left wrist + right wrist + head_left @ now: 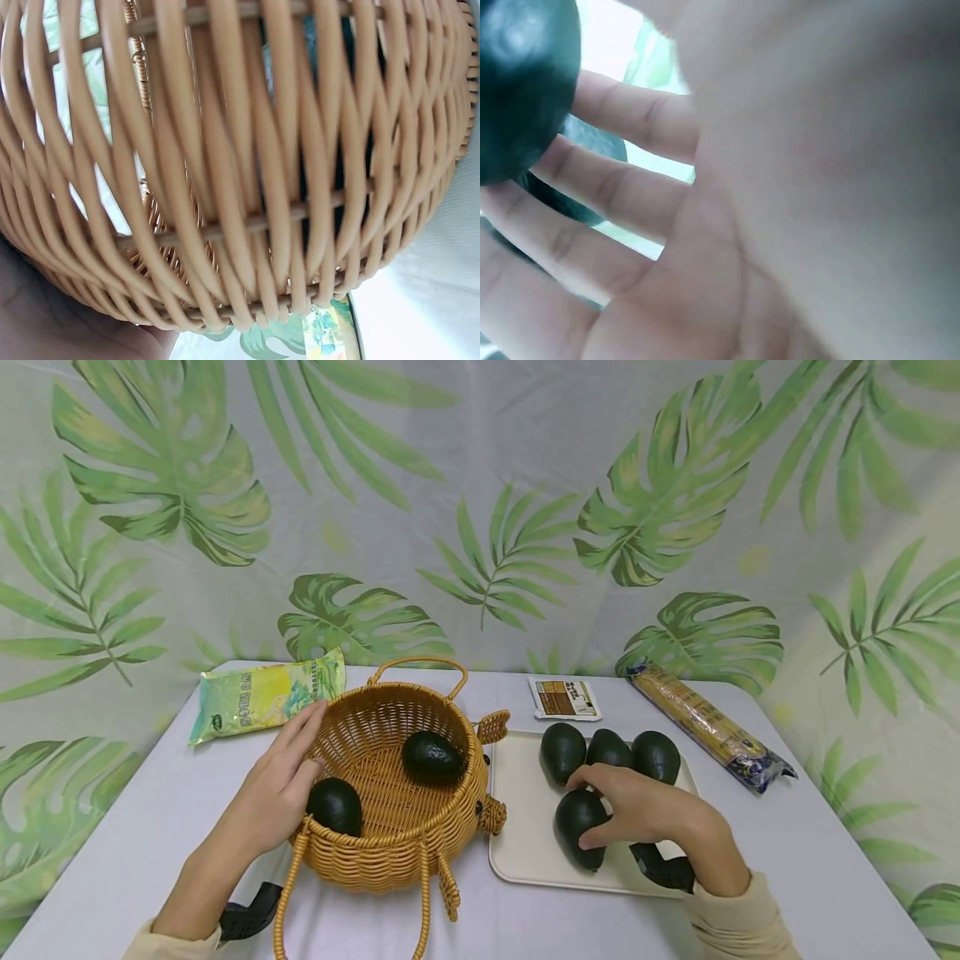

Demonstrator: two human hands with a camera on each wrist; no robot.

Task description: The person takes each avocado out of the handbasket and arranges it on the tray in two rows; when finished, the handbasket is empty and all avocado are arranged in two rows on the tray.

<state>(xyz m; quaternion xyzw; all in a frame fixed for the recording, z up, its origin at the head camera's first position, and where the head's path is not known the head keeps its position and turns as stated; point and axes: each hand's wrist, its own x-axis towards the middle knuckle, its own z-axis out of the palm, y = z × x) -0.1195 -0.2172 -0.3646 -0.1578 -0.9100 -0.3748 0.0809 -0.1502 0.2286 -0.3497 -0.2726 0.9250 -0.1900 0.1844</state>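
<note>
A dark avocado (580, 828) lies on a cream tray (525, 860), with my right hand (645, 802) around it, thumb on the near side and fingers on the far side. Three more avocados (656, 757) sit behind it on the tray. My left hand (281, 785) rests with fairly straight fingers against the left rim of a wicker basket (390, 860). Inside the basket are two avocados, one at the left (334, 807) and one at the right (432, 757). In the left wrist view the basket's woven wall (240, 165) fills most of the picture.
A green-yellow packet (262, 695) lies behind the basket at the left. Behind the tray is a small brown-and-white packet (566, 698), and a long noodle-like package (705, 722) lies to its right. The basket's handles (423, 902) stick out towards me. A leaf-print cloth hangs behind the table.
</note>
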